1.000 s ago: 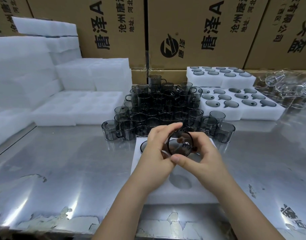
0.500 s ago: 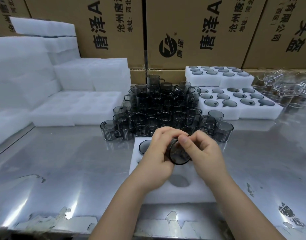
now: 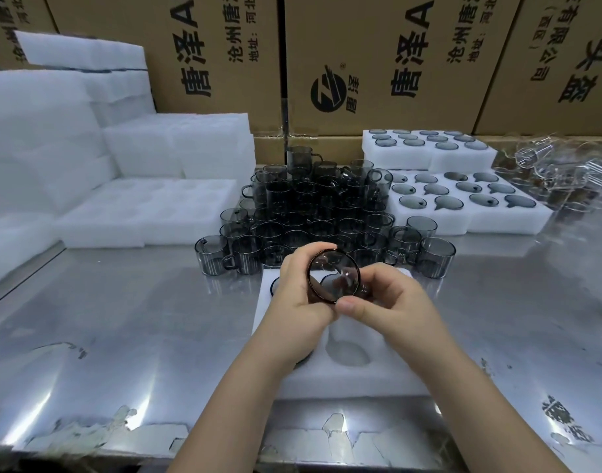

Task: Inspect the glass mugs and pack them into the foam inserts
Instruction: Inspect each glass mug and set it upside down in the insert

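1. The steel table (image 3: pixel 122 336) is carrying everything, with cardboard cartons (image 3: pixel 395 63) stacked behind it as a back wall.
2. Blank foam slabs (image 3: pixel 47 141) are piling up on the left, and filled foam trays (image 3: pixel 470 199) are sitting on the right, so I'm guessing work is flowing left to right.
3. The cluster of smoky mugs (image 3: pixel 313 213) is waiting dead centre, just behind the hands, probably to keep every grab short.
4. The foam insert (image 3: pixel 354 380) being loaded is lying right under the hands, one round pocket showing empty.
5. The mug in hand (image 3: pixel 333 278) is hovering above that insert, mouth tipped toward the camera, I'd say for a look inside.
6. The left hand (image 3: pixel 299 302) is curling its fingers around the mug's side, and the right hand (image 3: pixel 391 302) is pinching its rim, both closed on the glass.
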